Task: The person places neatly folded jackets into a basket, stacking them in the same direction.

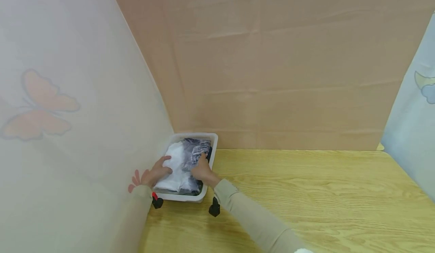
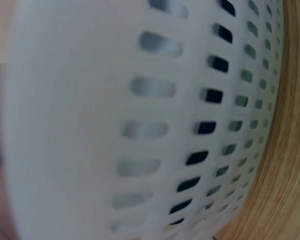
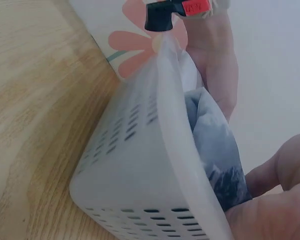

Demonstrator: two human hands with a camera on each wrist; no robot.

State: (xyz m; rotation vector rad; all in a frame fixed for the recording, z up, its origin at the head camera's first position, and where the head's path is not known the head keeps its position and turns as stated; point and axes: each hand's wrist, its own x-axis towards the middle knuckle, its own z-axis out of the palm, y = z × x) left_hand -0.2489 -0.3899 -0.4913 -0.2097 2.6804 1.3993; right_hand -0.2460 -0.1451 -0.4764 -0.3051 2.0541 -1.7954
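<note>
A white perforated plastic basket [image 1: 185,198] stands on the table against the left wall. Folded on top inside it lies a white and dark grey printed garment [image 1: 176,158], its grey part also showing over the rim in the right wrist view [image 3: 217,145]. My left hand [image 1: 159,172] touches the garment's left side, thumb and fingers spread apart. On the opposite side, my right hand [image 1: 203,170] rests on the printed part beside the right rim, index finger extended. The left wrist view mostly shows the basket's slotted side [image 2: 74,120], hiding nearly all of that hand.
Darker cloth [image 1: 209,154] shows under the garment along the basket's right side. A pale wall with a butterfly picture [image 1: 40,105] is close on the left, and a brown covering [image 1: 289,75] hangs behind. Wood-grain tabletop [image 1: 306,188] extends to the right.
</note>
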